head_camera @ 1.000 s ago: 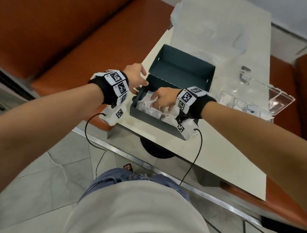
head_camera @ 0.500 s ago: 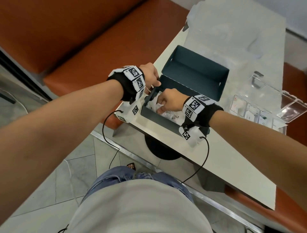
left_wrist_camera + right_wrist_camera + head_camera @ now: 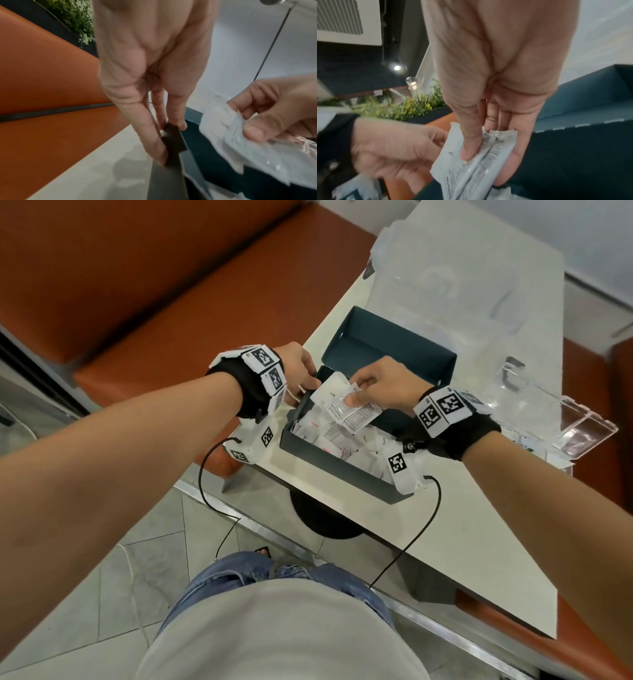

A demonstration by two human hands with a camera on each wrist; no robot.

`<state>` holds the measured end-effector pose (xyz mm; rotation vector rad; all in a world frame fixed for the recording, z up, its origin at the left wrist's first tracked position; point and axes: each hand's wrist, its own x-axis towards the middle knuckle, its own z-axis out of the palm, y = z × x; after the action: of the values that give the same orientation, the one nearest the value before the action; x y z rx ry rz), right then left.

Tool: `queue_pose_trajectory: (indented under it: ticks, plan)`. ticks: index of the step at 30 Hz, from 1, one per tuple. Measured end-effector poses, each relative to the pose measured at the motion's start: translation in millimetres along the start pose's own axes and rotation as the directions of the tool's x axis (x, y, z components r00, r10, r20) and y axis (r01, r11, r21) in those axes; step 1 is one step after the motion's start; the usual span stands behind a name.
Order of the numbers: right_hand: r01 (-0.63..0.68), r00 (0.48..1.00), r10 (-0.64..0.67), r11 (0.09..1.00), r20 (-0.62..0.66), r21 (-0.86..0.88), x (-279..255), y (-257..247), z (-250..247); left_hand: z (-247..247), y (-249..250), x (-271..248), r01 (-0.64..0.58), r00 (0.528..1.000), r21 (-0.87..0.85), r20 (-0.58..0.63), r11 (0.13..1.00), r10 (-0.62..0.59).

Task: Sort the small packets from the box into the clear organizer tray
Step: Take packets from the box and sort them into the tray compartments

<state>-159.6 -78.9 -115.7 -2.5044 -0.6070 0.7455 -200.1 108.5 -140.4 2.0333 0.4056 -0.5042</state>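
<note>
A dark teal box (image 3: 337, 465) stands open on the table, its lid (image 3: 387, 350) tilted up behind it. Several white packets (image 3: 329, 436) lie inside. My right hand (image 3: 352, 396) hovers just above the box and pinches a few white packets (image 3: 347, 410) between thumb and fingers; the right wrist view shows the thumb pressed on those held packets (image 3: 471, 162). At the box's left corner, my left hand (image 3: 306, 383) pinches a dark flap (image 3: 172, 138) of the box wall. The clear organizer tray (image 3: 579, 429) sits to the right, partly hidden by my right wrist.
The pale table (image 3: 376, 546) is narrow, and its near edge runs close under the box. A crumpled clear plastic bag (image 3: 445, 285) lies at the table's far end. An orange bench (image 3: 171, 302) runs along the left. Tiled floor lies below.
My right hand has risen out of the box with packets pinched in it. My left hand has moved onto the box's left corner and taken hold of the flap.
</note>
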Motion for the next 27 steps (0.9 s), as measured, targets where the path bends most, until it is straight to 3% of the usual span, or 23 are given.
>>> queue_pose_trajectory:
  ticks: [3,5,7,8,9,11,12,14,16,18,23,27]
  plan:
    - [-0.027,0.999,0.033,0.984,-0.03,0.173,-11.6,0.8,-14.1,0.0,2.0,-3.1,0.024,0.999,0.032,0.023,0.999,-0.025]
    - [-0.023,0.998,0.038,0.966,-0.054,0.257,-22.6,1.0,-23.2,-1.2,8.1,-6.3,0.025,1.0,0.178,-0.007,0.984,-0.024]
    - [-0.016,0.997,0.041,0.948,-0.071,0.318,-32.1,2.0,-32.2,-3.9,19.7,-8.4,-0.056,0.979,0.333,-0.168,0.941,0.118]
    - [-0.013,0.996,0.042,0.939,-0.079,0.343,-36.5,2.7,-36.5,-5.7,27.7,-11.3,-0.136,0.95,0.312,-0.228,0.94,0.213]
    - [-0.006,0.995,0.04,0.932,-0.087,0.363,-40.6,3.0,-40.3,-7.3,36.7,-15.9,-0.227,0.932,0.215,-0.234,0.95,0.275]
    - [0.02,0.995,0.022,0.912,-0.097,0.409,-47.3,2.7,-46.9,-9.9,56.2,-28.2,-0.339,0.94,-0.072,-0.078,0.938,0.333]
    - [0.037,0.995,0.01,0.895,-0.103,0.444,-49.7,1.8,-49.9,-10.3,65.0,-34.5,-0.333,0.936,-0.177,0.054,0.926,0.347]
    - [0.073,0.992,-0.012,0.858,-0.123,0.509,-53.5,-0.9,-55.0,-6.2,77.9,-41.4,-0.285,0.879,-0.268,0.31,0.92,0.362]
    - [0.112,0.989,-0.037,0.828,-0.147,0.549,-56.9,-3.3,-58.6,4.2,86.2,-42.7,-0.23,0.819,-0.33,0.442,0.916,0.365]
    - [0.15,0.98,-0.045,0.807,-0.193,0.572,-61.2,-3.4,-61.7,16.4,91.5,-41.9,-0.141,0.821,-0.461,0.44,0.876,0.364]
    - [0.202,0.902,0.067,0.808,-0.427,0.554,-72.8,14.4,-74.7,36.7,99.3,-36.6,0.068,0.849,-0.762,0.384,0.644,0.364]
    - [0.149,0.878,0.175,0.785,-0.445,0.602,-86.2,32.4,-87.7,53.9,109.8,-31.6,-0.014,0.921,-0.8,0.224,0.6,0.319]
